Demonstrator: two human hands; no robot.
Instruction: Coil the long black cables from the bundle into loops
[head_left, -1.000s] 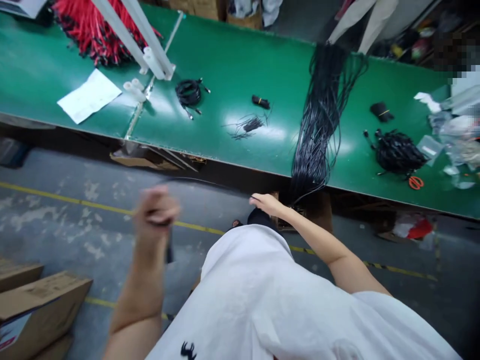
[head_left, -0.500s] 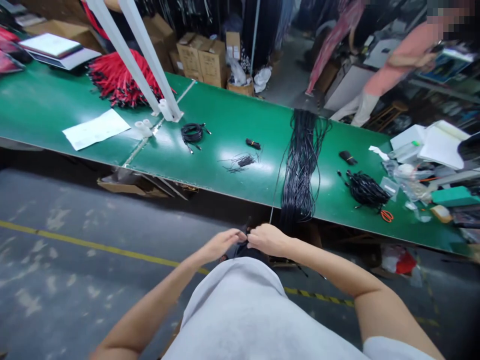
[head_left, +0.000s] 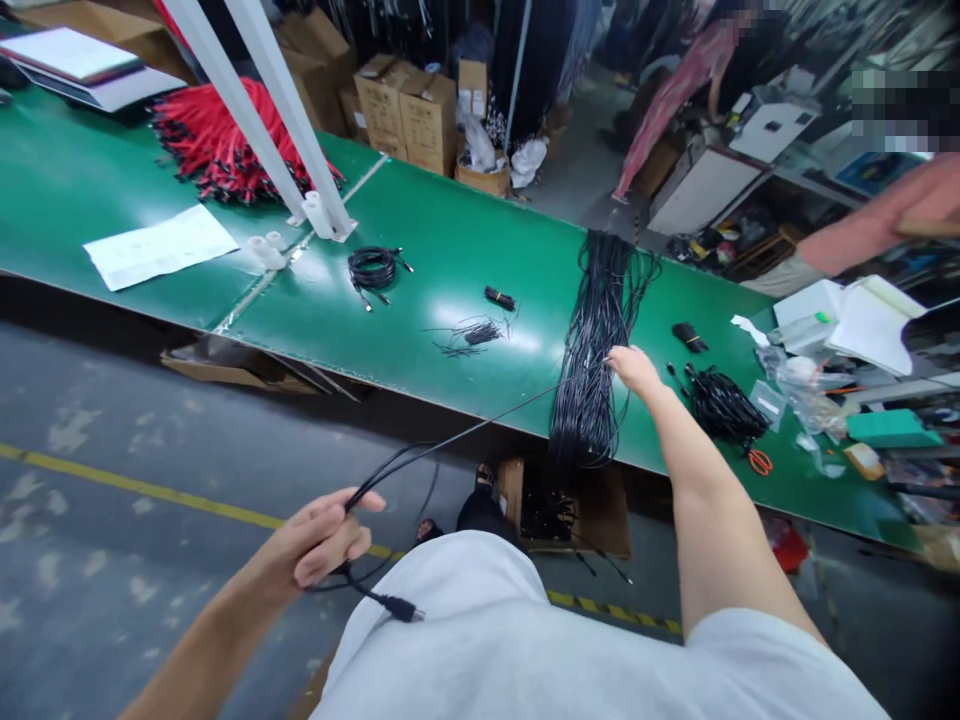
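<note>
My left hand (head_left: 326,537) is low at my side, fingers closed on a thin black cable (head_left: 450,443) whose plug end dangles below my palm. That cable runs up and right to my right hand (head_left: 634,367), which pinches it at the side of a long bundle of black cables (head_left: 596,350) draped across the green table (head_left: 427,290) and over its near edge.
On the green table lie a small coiled cable (head_left: 373,268), loose wire ties (head_left: 472,335), a heap of black cables (head_left: 724,405), orange scissors (head_left: 760,461), paper (head_left: 159,246) and red cables (head_left: 225,145). A cardboard box (head_left: 570,505) sits under the table edge. Another person's arm (head_left: 877,225) shows at far right.
My hands were together at my waist; now the left has dropped down and left with the cable while the right has reached up to the bundle on the table.
</note>
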